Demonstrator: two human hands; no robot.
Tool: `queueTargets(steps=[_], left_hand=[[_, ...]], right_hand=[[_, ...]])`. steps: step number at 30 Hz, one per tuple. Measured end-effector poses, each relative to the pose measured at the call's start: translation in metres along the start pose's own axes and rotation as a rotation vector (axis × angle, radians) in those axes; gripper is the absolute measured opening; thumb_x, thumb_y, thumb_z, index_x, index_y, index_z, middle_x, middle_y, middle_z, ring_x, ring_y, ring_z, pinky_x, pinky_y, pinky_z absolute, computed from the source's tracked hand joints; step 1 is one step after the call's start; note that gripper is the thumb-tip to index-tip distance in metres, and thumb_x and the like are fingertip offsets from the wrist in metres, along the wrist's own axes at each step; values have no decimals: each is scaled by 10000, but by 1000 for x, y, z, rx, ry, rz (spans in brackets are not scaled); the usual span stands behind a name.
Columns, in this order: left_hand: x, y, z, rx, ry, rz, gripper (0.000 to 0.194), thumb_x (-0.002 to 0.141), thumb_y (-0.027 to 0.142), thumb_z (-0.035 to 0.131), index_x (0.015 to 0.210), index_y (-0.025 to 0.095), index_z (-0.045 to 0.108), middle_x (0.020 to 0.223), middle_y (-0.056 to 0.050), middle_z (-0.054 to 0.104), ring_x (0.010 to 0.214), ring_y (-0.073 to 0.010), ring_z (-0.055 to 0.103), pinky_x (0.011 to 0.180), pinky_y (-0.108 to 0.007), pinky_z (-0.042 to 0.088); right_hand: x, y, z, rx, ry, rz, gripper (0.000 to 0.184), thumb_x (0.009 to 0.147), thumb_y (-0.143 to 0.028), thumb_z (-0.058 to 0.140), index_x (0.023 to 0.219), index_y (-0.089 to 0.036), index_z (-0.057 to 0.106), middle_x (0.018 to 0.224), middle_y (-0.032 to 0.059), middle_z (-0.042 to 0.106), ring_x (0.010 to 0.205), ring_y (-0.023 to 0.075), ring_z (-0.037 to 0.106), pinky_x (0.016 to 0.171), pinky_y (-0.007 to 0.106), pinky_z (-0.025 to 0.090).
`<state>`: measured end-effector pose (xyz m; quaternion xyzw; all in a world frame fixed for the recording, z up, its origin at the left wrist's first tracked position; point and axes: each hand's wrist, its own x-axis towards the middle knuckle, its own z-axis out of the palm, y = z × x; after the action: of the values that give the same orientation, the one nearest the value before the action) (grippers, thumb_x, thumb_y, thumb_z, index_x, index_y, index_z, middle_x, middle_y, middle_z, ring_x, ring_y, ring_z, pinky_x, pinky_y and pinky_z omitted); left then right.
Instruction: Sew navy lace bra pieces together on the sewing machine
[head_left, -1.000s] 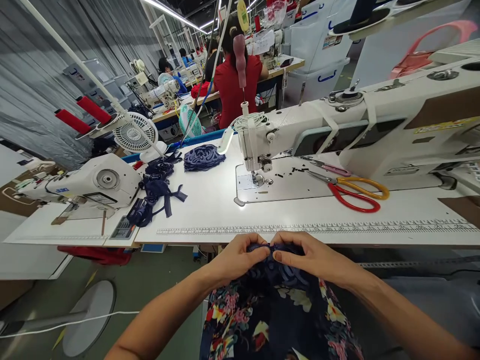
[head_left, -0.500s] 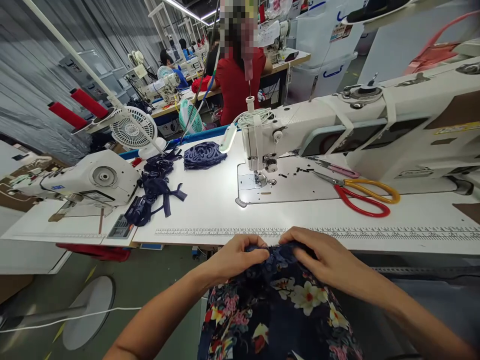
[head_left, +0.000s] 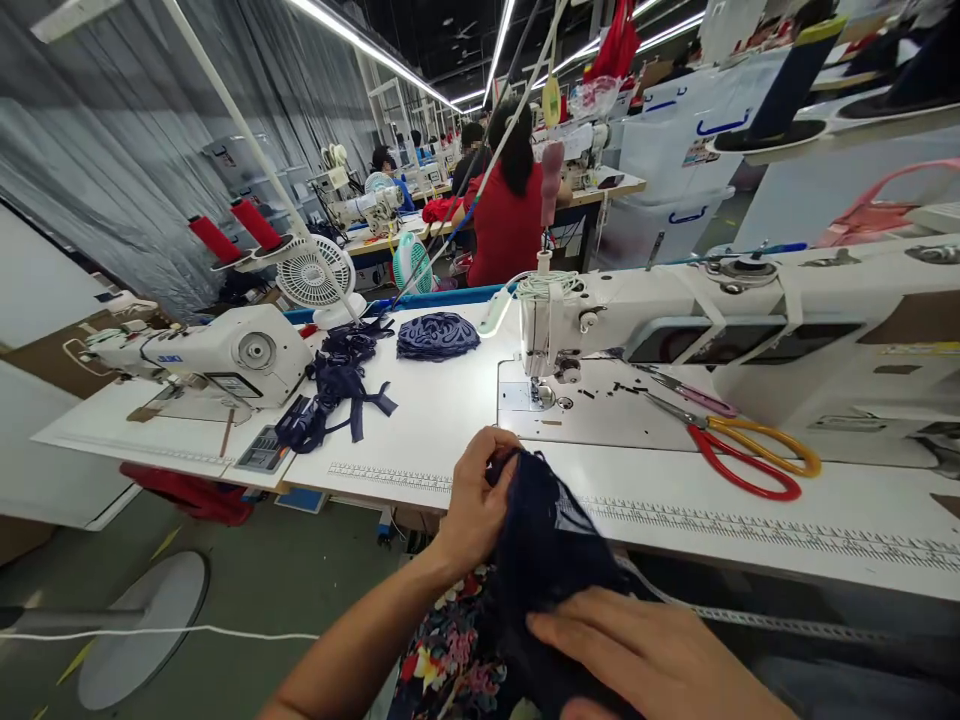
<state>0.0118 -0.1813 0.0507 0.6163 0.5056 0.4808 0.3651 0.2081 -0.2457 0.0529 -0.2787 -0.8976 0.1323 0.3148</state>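
My left hand [head_left: 474, 505] is closed on the upper edge of a dark navy fabric piece [head_left: 551, 530], pinching it at the front edge of the table. The piece hangs down from that pinch, with a sheer patch near its top. Lower down, my right hand [head_left: 645, 645] lies against the same fabric with its fingers stretched out. Its thumb is mostly out of frame. Beneath both hands is dark cloth with a flower print [head_left: 454, 650], partly covered by the navy piece.
A white sewing machine [head_left: 555, 330] stands ahead, with orange-and-red-handled scissors [head_left: 750, 450] and a pink-handled tool [head_left: 694, 392] on its bed. Navy straps [head_left: 341, 390] and folded patterned navy pieces [head_left: 437, 336] lie left. Another machine [head_left: 240, 350] and a fan [head_left: 315, 272] stand beyond; a person in red sits ahead.
The fabric was held gathered between both hands; now it is spread downward. My left hand has risen slightly, and my right has moved down towards me and straightened its fingers. The view has tilted up.
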Motion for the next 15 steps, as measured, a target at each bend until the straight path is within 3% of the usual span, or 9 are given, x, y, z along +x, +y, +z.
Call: queueTargets(steps=[2,6,9,15], left_hand=[[-4,-5,1,-193,-35,-94,158,902,346,567,864,195,538,803,4,526,720,-125,464,673,-220,389],[-16,-11,-1,-374,-124,-226,174,852,314,648,815,175,550,764,16,522,684,-102,446,645,-204,378],[-22,-16,-3,-346,-161,-227,153,848,295,658,820,164,583,775,6,542,705,-103,462,662,-207,385],[-25,-26,-6,-206,-182,-176,168,881,325,624,850,162,600,796,-9,567,726,-113,489,668,-216,394]], right_hand=[[4,4,16,67,13,113,231,915,-314,585,1135,-314,653,945,-9,737,785,152,700,669,232,562],[12,24,40,-60,337,333,208,917,-300,588,1112,-228,593,983,65,674,904,205,649,767,311,526],[17,28,50,-100,411,288,229,907,-232,589,1134,-206,567,1027,94,631,966,221,607,806,344,500],[16,25,58,-226,472,187,253,839,-110,627,1061,-231,618,941,64,651,869,214,599,815,405,442]])
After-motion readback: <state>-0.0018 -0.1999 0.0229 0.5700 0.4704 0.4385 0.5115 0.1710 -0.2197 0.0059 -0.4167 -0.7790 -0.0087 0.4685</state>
